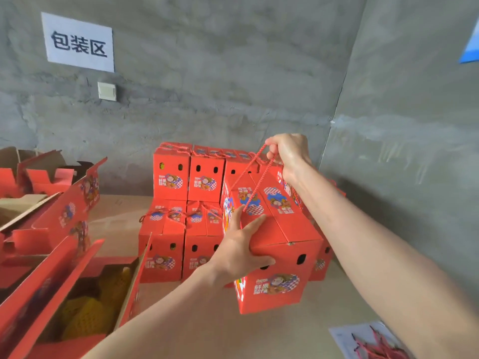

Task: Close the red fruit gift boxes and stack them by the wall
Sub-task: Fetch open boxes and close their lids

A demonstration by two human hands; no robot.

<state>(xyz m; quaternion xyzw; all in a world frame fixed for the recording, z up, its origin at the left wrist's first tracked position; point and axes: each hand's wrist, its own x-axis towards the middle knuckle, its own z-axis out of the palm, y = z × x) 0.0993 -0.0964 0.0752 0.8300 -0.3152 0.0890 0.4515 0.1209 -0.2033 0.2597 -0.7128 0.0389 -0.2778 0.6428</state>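
Two hands on one closed red gift box [280, 255], hanging above the floor just in front of the stack [181, 203] by the concrete wall [207, 86]. Right hand [287, 154] fisted round the red rope handle [248, 177] above; left hand [238, 247] clamped on the box's near top corner, thumb on the front face. Behind, two tiers of closed boxes, partly hidden by the held one. Lower left, an open box [134, 281] showing yellow-netted fruit [85, 314]; lower right, a clear bag of red ropes [370, 343].
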